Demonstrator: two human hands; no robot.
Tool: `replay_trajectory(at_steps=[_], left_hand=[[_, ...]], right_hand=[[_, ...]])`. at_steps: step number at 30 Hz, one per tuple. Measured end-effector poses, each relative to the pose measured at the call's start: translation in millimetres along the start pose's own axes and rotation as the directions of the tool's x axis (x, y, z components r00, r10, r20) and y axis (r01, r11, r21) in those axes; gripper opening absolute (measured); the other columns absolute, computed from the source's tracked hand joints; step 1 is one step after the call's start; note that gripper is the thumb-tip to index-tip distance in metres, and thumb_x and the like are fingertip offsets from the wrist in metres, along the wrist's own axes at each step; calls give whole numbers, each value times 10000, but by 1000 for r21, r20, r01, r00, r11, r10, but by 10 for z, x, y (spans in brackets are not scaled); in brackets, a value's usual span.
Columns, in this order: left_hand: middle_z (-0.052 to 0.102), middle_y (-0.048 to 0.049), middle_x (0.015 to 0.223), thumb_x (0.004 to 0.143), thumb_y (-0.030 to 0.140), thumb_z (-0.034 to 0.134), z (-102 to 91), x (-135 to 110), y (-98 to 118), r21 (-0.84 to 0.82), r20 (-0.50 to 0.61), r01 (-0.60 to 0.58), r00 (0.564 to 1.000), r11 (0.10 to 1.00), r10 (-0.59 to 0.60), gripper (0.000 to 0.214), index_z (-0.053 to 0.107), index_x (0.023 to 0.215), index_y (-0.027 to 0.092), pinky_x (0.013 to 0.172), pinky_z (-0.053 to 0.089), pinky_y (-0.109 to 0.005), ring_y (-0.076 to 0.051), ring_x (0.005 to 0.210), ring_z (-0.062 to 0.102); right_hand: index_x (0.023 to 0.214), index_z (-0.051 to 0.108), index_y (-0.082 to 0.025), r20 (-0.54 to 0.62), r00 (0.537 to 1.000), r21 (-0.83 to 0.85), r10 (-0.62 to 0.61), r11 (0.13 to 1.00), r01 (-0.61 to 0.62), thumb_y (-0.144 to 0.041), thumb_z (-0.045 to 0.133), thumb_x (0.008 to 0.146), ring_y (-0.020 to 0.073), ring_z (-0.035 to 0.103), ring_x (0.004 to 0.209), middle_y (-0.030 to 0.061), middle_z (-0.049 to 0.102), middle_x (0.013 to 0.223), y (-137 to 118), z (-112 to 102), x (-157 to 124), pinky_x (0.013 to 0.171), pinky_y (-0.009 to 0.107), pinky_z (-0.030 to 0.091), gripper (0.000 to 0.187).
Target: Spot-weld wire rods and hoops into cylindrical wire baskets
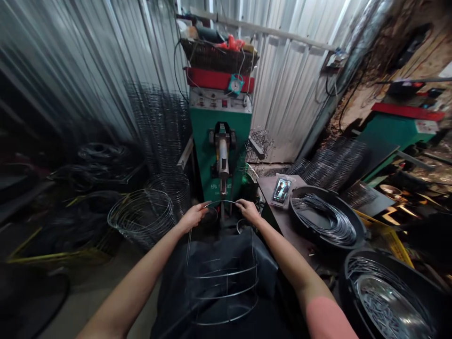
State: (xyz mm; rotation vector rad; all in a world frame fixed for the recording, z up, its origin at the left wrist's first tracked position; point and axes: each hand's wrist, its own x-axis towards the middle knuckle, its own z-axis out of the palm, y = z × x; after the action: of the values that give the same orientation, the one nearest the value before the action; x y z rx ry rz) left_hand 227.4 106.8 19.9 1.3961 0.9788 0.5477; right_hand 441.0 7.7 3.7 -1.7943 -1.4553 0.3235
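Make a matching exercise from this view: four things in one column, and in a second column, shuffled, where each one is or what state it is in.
Things:
1. Wire cage
2. Smartphone
3. Curved wire pieces
4. Welding machine

Places and states:
A. Lying on the workbench
B. Piled in a black round tub
C. Green-bodied, standing before a corrugated metal wall
D. Gripped at the top by the left hand and right hand

Pairs: 1-D, 2-A, 3-B, 4-C
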Motion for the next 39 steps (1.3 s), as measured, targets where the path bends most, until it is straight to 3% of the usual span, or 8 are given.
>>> replay_trajectory(at_steps=[6,11,16,20,24,30,35,39], left_hand=[[428,56,428,603,340,689,-110,130,-100,65,13,-152,988,986,152,382,688,953,187,341,205,-182,-74,355,328],[485,34,521,688,453,588,-72,235,-147,88,31,-223,975,971,221,482,626,1073,165,355,259,-193,-78,367,366],[538,9,565,719,461,538,-36,347,-198,200,87,-302,953,932,291,486,620,1077,143,352,298,-216,-91,359,397],[661,-55,779,713,397,553,-42,409,-207,333,166,-453,892,827,421,379,664,998,171,640,464,-283,-176,700,595],[670,-78,952,758,321,492,-54,432,-214,439,260,-566,824,698,504,330,662,998,171,836,423,-333,-203,894,594],[668,-75,897,812,297,445,-40,437,-207,585,312,-601,786,544,534,323,643,1047,198,733,441,-295,-194,809,608],[642,-79,870,850,198,351,-10,416,-182,796,406,-557,781,236,474,401,555,1196,206,577,423,-249,-168,697,607],[640,-71,846,852,197,351,-33,449,-171,741,420,-602,761,298,494,381,572,1163,199,628,440,-246,-158,716,606]], right_hand=[[835,651,-211,-3,999,6,-33,999,33,-300,456,820,139,561,641,-6,631,701,62,85,21,619,224,409,215],[891,643,-228,-1,999,-85,-34,996,34,-291,445,846,145,571,633,0,637,700,132,128,5,610,224,402,213],[1062,608,-262,67,996,-222,-57,973,70,-267,428,877,174,618,808,28,677,888,134,140,2,690,233,423,258],[1208,508,-266,204,979,-488,20,869,84,-272,364,913,181,620,848,60,661,944,44,97,7,710,245,430,328],[1232,454,-206,320,946,-652,59,738,174,-161,284,910,182,613,869,114,588,1070,-87,68,13,693,249,445,367],[1330,312,-265,375,925,-693,70,684,229,-133,270,897,197,616,854,98,572,1013,-117,71,52,674,273,463,454],[1329,309,-254,397,914,-709,89,661,244,-113,301,872,210,620,849,107,570,1011,-96,100,75,668,282,463,478],[1298,350,-244,403,911,-687,90,687,236,-126,303,877,199,614,873,110,565,1053,-105,99,112,690,271,450,440]])
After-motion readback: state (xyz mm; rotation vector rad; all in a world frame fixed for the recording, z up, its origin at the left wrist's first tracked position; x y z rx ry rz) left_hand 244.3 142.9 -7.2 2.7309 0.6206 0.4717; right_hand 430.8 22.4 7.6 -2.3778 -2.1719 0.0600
